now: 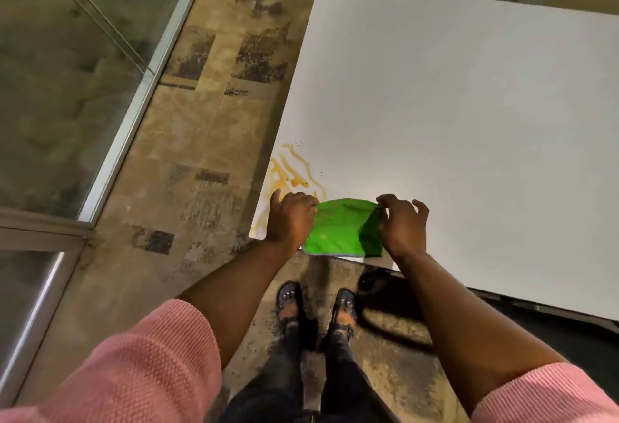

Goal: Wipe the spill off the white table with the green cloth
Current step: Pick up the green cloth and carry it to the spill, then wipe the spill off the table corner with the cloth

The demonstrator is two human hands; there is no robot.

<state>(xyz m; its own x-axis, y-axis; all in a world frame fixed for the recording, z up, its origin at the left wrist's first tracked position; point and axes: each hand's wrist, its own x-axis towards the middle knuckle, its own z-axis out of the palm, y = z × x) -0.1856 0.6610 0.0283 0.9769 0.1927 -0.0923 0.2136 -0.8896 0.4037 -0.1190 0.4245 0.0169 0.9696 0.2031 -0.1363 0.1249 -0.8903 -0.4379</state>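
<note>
A green cloth (341, 228) lies at the near left corner of the white table (469, 104), reaching the table's front edge. My left hand (291, 218) pinches the cloth's far left corner and my right hand (402, 225) pinches its far right corner. An orange-brown spill (294, 173) streaks the table just beyond my left hand, along the table's left edge, with small specks around it. Part of the spill runs under my left hand toward the near corner.
Mottled brown floor (207, 121) lies left of and below the table. A glass partition with a metal frame (134, 104) runs along the left. My feet in dark sandals (315, 312) stand close to the table's front edge.
</note>
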